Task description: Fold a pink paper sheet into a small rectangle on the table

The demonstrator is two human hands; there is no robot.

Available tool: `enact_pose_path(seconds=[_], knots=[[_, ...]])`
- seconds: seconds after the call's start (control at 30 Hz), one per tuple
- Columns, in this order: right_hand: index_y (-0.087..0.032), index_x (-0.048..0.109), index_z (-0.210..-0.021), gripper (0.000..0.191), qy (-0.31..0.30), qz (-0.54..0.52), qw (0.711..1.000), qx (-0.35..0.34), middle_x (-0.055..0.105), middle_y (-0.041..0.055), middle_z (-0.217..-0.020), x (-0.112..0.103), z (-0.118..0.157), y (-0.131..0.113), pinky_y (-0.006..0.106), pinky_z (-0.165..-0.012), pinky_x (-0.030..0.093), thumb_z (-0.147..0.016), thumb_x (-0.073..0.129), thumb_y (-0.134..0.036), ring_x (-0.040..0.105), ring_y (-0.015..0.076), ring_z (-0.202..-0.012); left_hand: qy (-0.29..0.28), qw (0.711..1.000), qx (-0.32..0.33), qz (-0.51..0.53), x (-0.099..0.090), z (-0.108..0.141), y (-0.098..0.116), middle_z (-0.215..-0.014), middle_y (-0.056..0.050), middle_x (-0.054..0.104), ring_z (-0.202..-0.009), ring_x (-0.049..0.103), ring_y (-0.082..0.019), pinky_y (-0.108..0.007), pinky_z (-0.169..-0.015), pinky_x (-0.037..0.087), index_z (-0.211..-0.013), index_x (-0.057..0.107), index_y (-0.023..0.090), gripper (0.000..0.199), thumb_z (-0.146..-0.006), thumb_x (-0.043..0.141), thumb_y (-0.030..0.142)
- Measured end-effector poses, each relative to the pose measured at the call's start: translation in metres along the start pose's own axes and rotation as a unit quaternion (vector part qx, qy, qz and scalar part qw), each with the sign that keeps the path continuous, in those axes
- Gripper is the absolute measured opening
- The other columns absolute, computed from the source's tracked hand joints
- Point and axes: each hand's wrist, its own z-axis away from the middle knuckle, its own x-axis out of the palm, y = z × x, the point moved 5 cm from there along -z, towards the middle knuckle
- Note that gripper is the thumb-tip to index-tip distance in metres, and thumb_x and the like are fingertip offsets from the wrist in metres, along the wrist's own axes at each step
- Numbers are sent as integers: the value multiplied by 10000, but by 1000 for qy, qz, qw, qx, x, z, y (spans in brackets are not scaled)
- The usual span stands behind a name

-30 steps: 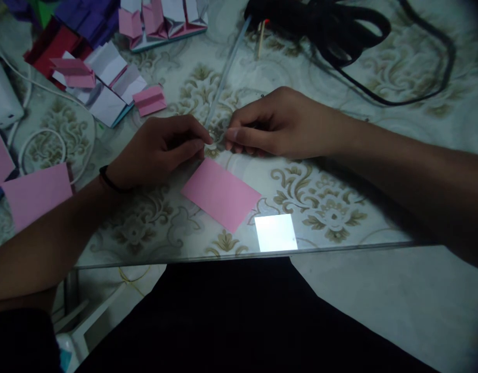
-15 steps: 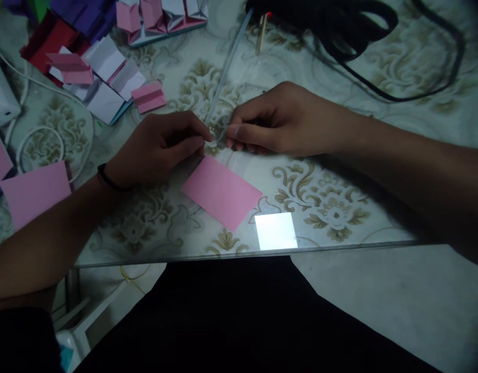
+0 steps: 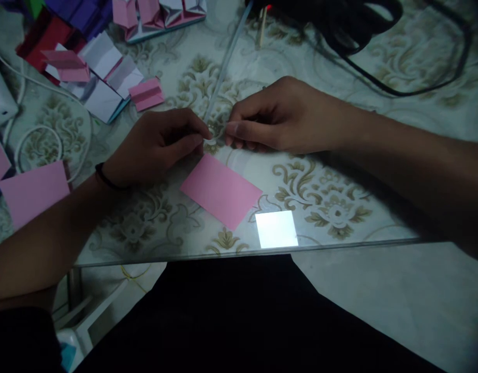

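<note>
My left hand (image 3: 161,137) rests on the tabletop with its fingers curled in and the thumb close under the forefinger. Nothing shows in its grasp. Just across a narrow gap, my right hand (image 3: 270,116) lies on its side, thumb pressed to the curled fingers, with no object visible in it. In front of both hands lies a flat pink sheet of paper (image 3: 222,191), its top corner close to my left fingertips. A thin translucent stick (image 3: 227,59) runs back from the gap between the hands.
Folded white and pink paper pieces (image 3: 106,77) sit at the back left, with red (image 3: 40,44) and purple (image 3: 81,18) folded paper behind. A white cable (image 3: 39,129) coils at left by a pink sheet (image 3: 37,191). Black cable (image 3: 394,93) lies back right. The table's front edge (image 3: 207,257) faces me.
</note>
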Motion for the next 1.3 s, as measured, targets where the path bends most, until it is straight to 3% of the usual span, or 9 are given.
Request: enact_pose_path(seconds=[0.23,0.57,0.8,1.3], knots=[[-116,736,-869,240,1,-4,1000,6,613,-89,-620,-1,0,-1,167,-543,382,-1044,605,-216,502,7,-524,-2,1000,12,4,0,0,1,-818,-5,741,-722,660,-160,-299,-661,523,-1021,772,237,119,-974,706,325],[-122,737,-860,243,2,3,1000,4,612,-90,-614,-1,1,-1,159,-555,389,-1039,607,-224,515,-2,-531,-8,1000,29,4,0,-2,-1,-818,2,750,-695,631,-158,-304,-642,508,-1028,770,240,161,-979,711,382],[-131,733,-855,230,1,-3,1000,15,626,-86,-631,-1,0,-1,159,-556,395,-1033,614,-213,516,-1,-535,0,1000,29,1,0,-1,1,-807,5,741,-707,656,-153,-295,-648,515,-1025,770,231,94,-973,707,278],[-120,744,-870,230,6,2,1000,8,619,-100,-623,-1,0,-1,133,-542,386,-1032,608,-211,504,-13,-522,-3,1000,13,5,1,-1,-1,-836,-13,752,-720,661,-174,-332,-673,543,-1035,763,252,139,-986,703,368]])
